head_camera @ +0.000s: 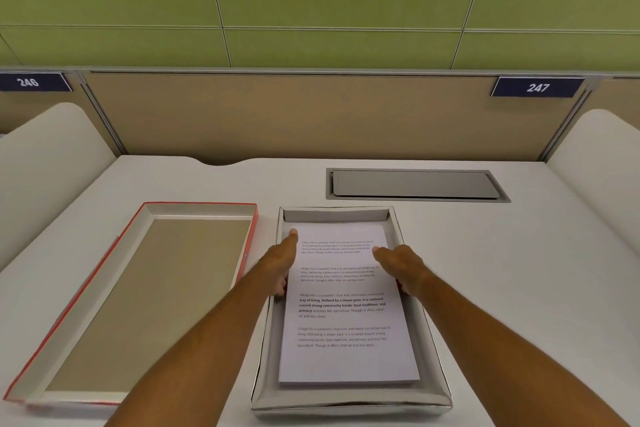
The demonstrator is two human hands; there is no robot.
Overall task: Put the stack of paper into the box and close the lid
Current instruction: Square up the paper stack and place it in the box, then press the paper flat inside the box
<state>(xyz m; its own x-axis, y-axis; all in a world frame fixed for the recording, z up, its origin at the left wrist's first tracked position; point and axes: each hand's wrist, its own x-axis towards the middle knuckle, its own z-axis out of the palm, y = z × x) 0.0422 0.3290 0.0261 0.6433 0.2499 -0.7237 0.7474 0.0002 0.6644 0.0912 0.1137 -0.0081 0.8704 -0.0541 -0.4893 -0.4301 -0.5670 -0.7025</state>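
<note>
A stack of white printed paper (346, 354) lies flat inside the shallow silver-grey box (349, 404) at the table's front centre. My left hand (281, 263) grips the stack's left edge, its forefinger stretched along the sheet and the other fingers curled down beside it. On the right edge, my right hand (403, 267) holds the stack the same way. The box lid (149, 288), red outside with a brown inside, lies upside down on the table to the left of the box, apart from it.
A grey metal cable hatch (415, 184) is set into the white table behind the box. A beige partition (311, 114) closes the back. White curved side screens stand at left (52, 156) and right (602, 163).
</note>
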